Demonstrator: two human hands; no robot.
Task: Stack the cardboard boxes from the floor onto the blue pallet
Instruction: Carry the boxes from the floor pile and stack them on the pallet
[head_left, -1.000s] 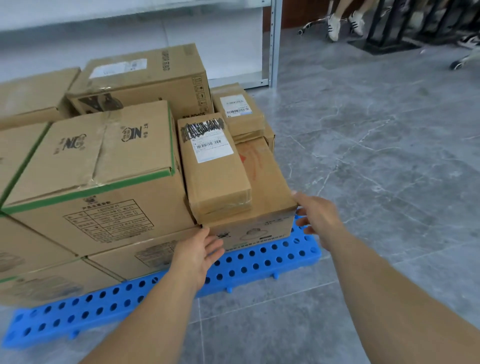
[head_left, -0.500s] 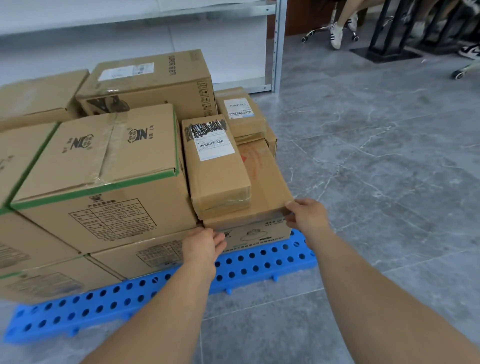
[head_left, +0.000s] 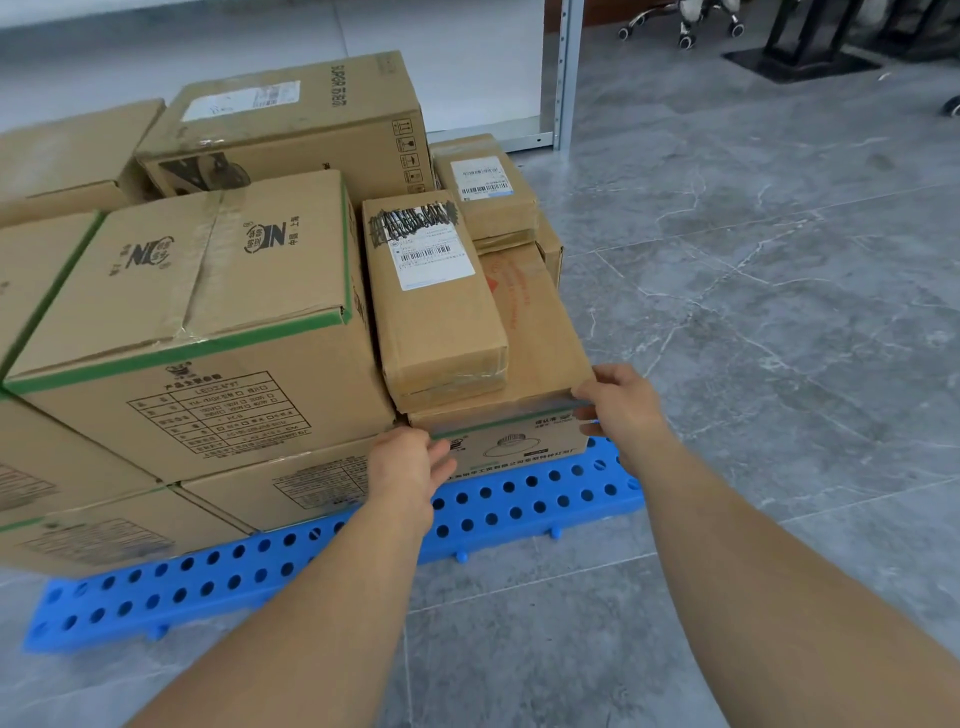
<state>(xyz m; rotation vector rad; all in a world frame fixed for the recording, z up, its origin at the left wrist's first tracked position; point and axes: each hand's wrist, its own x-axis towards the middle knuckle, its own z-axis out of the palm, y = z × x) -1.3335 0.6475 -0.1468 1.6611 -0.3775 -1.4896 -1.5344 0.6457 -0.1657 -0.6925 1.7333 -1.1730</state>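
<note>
Grey marbled floor; white shelf post; chair castors.

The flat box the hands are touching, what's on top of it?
A long box with a barcode label lies on the flat box. Behind it another labelled box; what that rests on is hidden.

Left hand, right hand: bare, no gloves, rings, watch; forearms bare, no sleeves.
</note>
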